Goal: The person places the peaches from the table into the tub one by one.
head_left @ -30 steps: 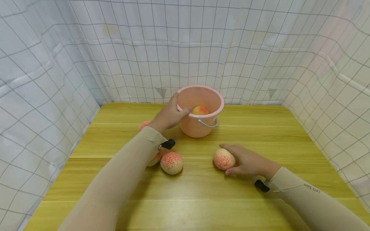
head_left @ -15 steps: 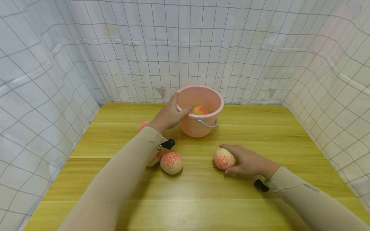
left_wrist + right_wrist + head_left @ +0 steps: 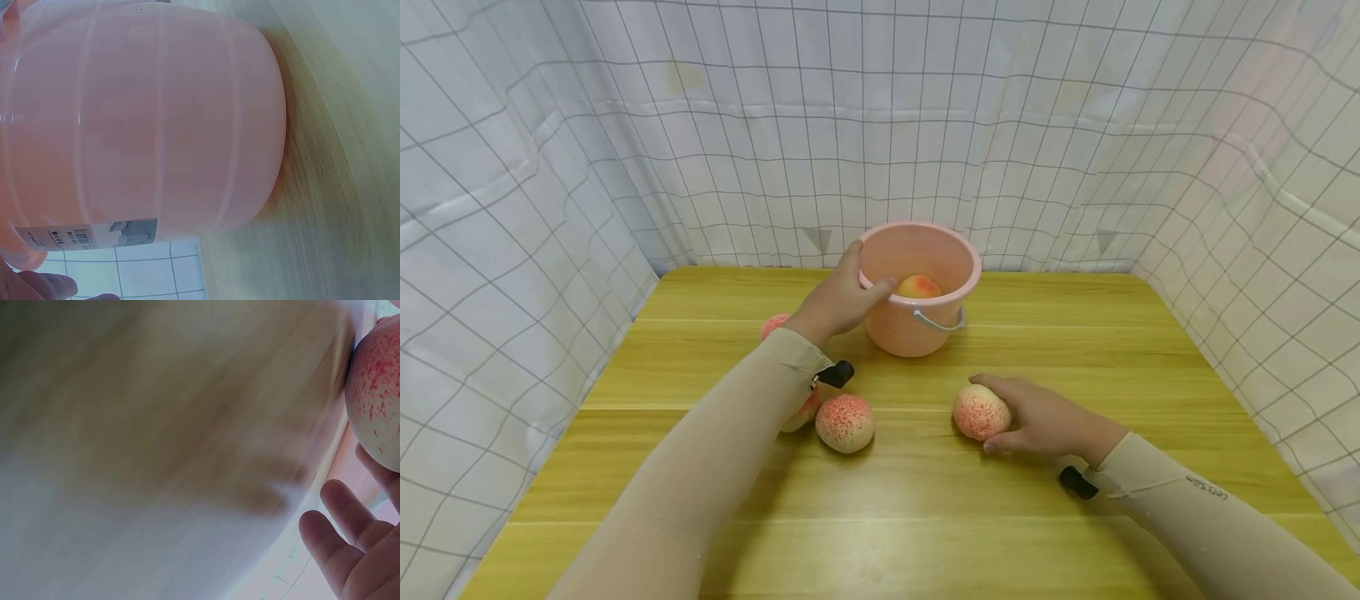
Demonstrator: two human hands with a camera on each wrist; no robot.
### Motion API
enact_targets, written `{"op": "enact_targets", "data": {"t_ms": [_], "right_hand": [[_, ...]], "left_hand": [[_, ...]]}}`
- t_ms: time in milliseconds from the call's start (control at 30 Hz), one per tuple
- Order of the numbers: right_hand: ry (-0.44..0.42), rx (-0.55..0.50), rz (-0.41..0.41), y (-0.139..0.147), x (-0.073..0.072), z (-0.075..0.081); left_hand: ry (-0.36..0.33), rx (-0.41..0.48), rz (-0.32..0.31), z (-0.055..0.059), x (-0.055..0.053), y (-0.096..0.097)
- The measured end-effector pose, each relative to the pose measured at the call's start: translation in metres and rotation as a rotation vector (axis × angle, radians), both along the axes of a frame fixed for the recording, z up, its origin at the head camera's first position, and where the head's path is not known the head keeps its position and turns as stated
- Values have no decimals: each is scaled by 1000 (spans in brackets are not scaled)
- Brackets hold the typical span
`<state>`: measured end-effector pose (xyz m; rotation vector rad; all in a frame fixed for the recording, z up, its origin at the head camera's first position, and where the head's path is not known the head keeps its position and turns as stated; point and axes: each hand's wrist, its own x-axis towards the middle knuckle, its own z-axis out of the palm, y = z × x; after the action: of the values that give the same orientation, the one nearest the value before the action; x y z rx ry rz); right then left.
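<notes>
At the back of the table stands a pink plastic bucket (image 3: pixel 901 332), upright, its pale handle hanging at the front right. My left hand (image 3: pixel 833 302) grips its left rim, thumb over the front edge. A yellow-red peach (image 3: pixel 920 287) lies inside the bucket. Further right and nearer, my right hand (image 3: pixel 1043 423) holds a speckled peach (image 3: pixel 980 413) on the table between thumb and fingers. The right wrist view has that peach (image 3: pixel 379 394) at the right edge, with other fingers (image 3: pixel 328 547) spread below it. Bucket wall (image 3: pixel 156 125) fills most of the left wrist view.
Left of centre sits a speckled peach (image 3: pixel 846 423) on the wooden table (image 3: pixel 880 533). Two more, a peach (image 3: pixel 807 412) beside it and a peach (image 3: pixel 772 324) farther back, are partly hidden by the left arm. White gridded curtains (image 3: pixel 925 133) surround the back and sides.
</notes>
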<state>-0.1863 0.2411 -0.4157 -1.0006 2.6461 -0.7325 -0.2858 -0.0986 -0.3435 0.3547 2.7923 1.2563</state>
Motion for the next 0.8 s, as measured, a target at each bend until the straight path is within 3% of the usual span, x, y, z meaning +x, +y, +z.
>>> {"op": "enact_targets", "data": {"t_ms": [800], "right_hand": [[8, 31, -12, -1, 3, 3]], "left_hand": [[4, 19, -6, -1, -1, 0]]}}
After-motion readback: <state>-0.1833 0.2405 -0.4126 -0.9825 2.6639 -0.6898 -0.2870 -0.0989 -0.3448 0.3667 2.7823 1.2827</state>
